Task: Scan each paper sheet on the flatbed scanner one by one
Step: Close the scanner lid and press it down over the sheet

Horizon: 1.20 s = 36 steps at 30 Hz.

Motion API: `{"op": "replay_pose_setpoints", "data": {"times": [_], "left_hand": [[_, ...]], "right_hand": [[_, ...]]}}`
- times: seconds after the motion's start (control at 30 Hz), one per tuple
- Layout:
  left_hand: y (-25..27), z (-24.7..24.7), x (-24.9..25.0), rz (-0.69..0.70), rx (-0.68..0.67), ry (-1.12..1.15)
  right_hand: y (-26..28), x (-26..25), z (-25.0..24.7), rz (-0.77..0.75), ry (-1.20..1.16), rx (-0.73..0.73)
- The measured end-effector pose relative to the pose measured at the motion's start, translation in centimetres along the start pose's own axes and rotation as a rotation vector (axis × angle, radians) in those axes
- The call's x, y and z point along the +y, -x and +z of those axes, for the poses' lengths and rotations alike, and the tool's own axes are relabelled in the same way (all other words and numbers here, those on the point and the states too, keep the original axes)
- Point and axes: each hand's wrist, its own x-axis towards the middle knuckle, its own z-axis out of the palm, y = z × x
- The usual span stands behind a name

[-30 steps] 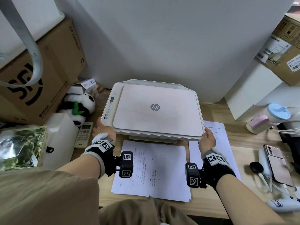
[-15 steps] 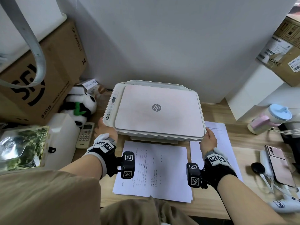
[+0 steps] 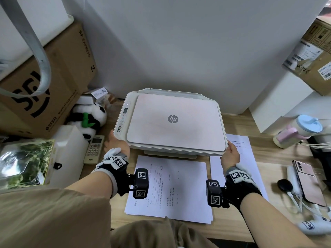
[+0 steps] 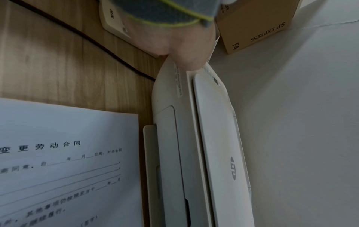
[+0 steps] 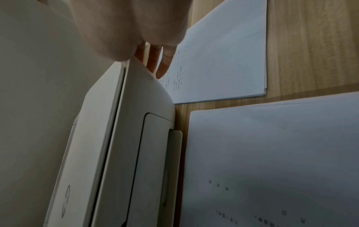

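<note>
The white HP flatbed scanner (image 3: 172,120) sits on the wooden desk with its lid down. My left hand (image 3: 116,144) lies against its front left corner; in the left wrist view the palm (image 4: 180,46) presses the scanner's corner (image 4: 170,86) and the fingers are hidden. My right hand (image 3: 230,154) rests on the front right corner with straight fingers (image 5: 163,61) along the scanner's side (image 5: 120,138). A stack of printed sheets (image 3: 170,187) lies in front of the scanner. A second pile of sheets (image 3: 240,145) lies to its right, partly under my right hand.
Left of the scanner are a remote control (image 3: 94,149), a panda plush (image 3: 89,119), a white container (image 3: 69,151) and a big cardboard box (image 3: 44,90). On the right stand a lidded cup (image 3: 300,129), a phone (image 3: 308,181) and cables. A wall rises close behind.
Both hands stay at the scanner's front corners. Only the view has shifted slightly.
</note>
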Motion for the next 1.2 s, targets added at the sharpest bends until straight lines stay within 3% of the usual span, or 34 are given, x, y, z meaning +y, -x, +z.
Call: {"op": "replay_pose_setpoints", "data": {"times": [0.9,1.07,1.2], "left_hand": [[-0.3,0.1,-0.1,0.016,-0.002,-0.029],[-0.9,-0.9,-0.4,0.104,-0.099,-0.071],[-1.0,-2.1,2.0,0.133,0.049,-0.096]], "right_hand": [[-0.4,0.3,0.1,0.013,-0.011,0.003],[-0.7,-0.1,0.4,0.058,-0.084,0.012],[-1.0,-0.1,0.4,0.096,-0.135,0.013]]}}
